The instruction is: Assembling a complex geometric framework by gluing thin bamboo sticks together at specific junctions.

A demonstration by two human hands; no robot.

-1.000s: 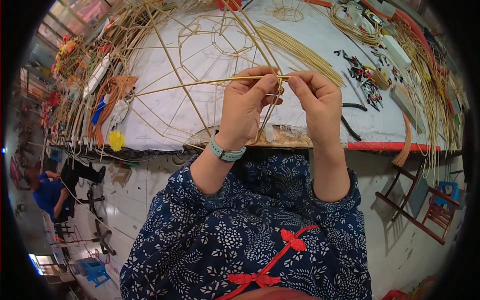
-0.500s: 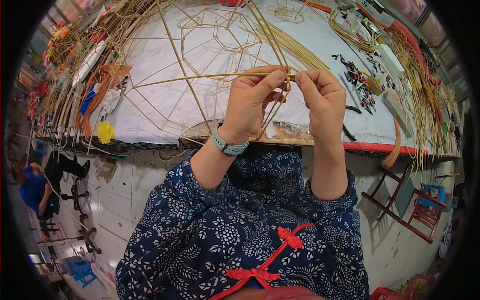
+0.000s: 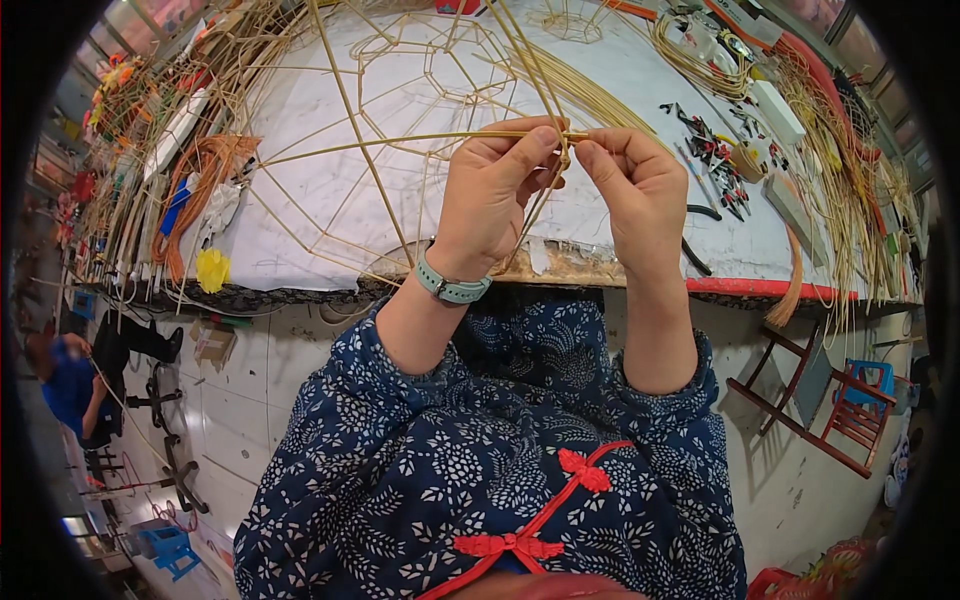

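Over the white-covered table (image 3: 300, 240), a large open frame of thin bamboo strips (image 3: 430, 137) stands before me, its strips joined at angles. My left hand (image 3: 480, 195), with a pale green watch band (image 3: 452, 288) at the wrist, is closed with thumb and fingers around the strips beside a joint. Just to its right, my right hand (image 3: 640, 200) pinches the short end of a strip at that same joint, where several strips cross. The two sets of fingertips are almost touching. Whether tape or thread binds the joint is too small to tell.
Loose bamboo strips (image 3: 590, 90) lie behind my hands. Clips and pliers (image 3: 715, 150) are scattered at right, near a grey block (image 3: 795, 215). Orange fibre (image 3: 205, 170) and a yellow flower-like piece (image 3: 212, 268) lie at left. A wooden chair (image 3: 810, 400) lies tilted in view at lower right.
Both hands have shifted slightly left and up in the picture with the strips between them. The grip of each hand looks nearly the same.
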